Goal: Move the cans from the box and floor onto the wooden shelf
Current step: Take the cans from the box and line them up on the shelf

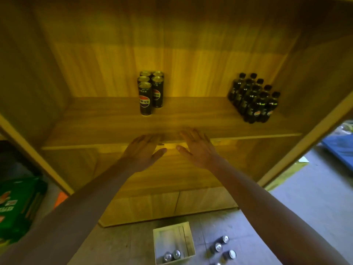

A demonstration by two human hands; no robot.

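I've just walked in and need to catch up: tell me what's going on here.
A person faces the wooden shelf with the left hand and right hand both empty, fingers straight, held out at its front edge. Five shelved cans stand grouped on it, with dark bottles to their right. On the floor, the box holds two boxed cans, and at least three loose cans stand beside it, not yet moved.

A floor can [218, 263] is cut off by the bottom edge.
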